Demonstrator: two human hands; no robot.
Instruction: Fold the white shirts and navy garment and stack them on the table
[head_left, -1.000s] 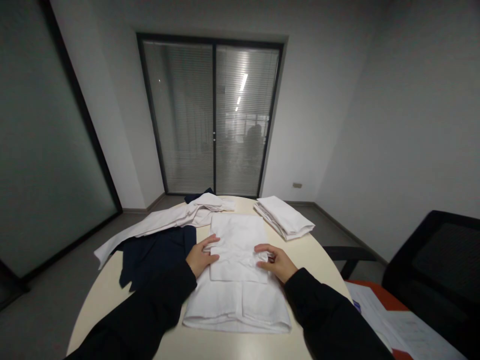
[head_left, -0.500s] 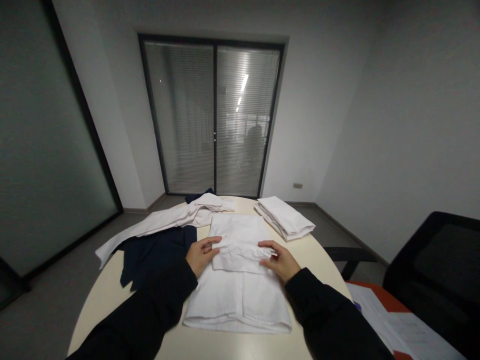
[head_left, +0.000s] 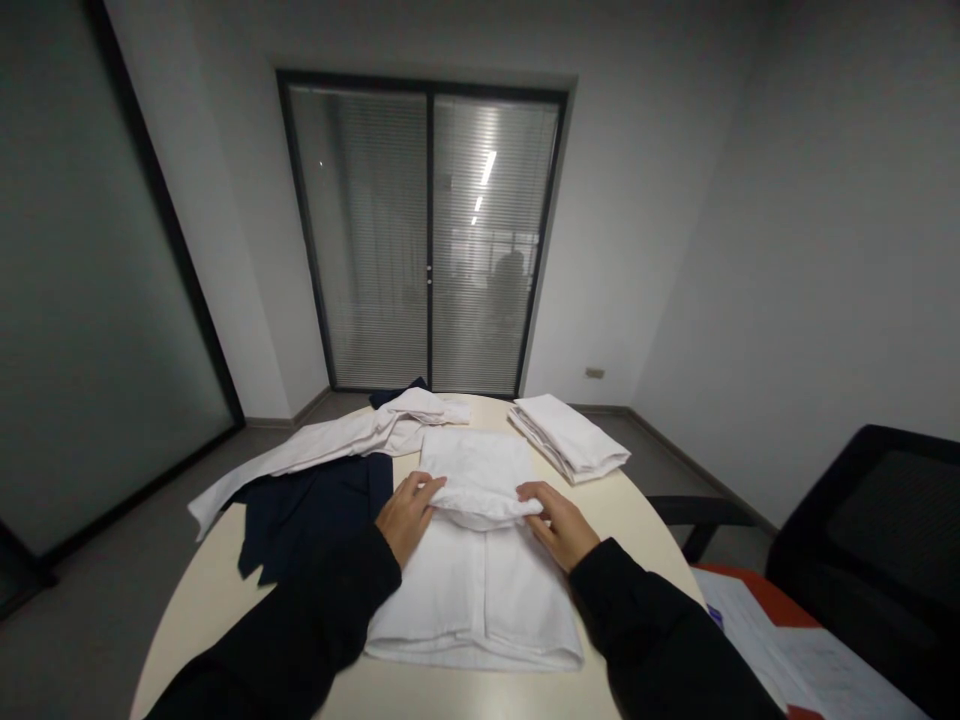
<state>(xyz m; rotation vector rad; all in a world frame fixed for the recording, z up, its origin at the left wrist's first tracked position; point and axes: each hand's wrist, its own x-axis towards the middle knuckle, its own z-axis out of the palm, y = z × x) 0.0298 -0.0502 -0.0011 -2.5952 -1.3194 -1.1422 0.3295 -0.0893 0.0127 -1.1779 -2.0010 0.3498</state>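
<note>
Since 1 s ago both hands have slid further up the table (head_left: 187,610) w/ the folded edge of the white garment (head_left: 480,580), so the fold now sits higher and rolls over in a soft hump instead of lying flat. Left hand (head_left: 406,515) pinches the left end of that fold, thumb on top, fingers tucked under the cloth; right hand (head_left: 559,525) grips the right end the same way, fingers curled on the fabric. Garment lies flat at table centre, near edge toward the person, far part doubled back between the hands. It looks light, thin, floppy: no stiffness, sags in the middle between the two grips, prob. creases easily and slides a bit on the smooth top. Best held at the two outer corners of the fold, as now, keeping tension across so the middle doesn't droop. Left of it, touching or just beside, a dark navy cloth (head_left: 307,515) w/ a long white piece (head_left: 322,445) draped over it. At the far right of the table, well apart, a neat white stack (head_left: 570,435). Papers (head_left: 787,650) lie by the right sleeve; a black chair (head_left: 877,530) stands beyond.
</note>
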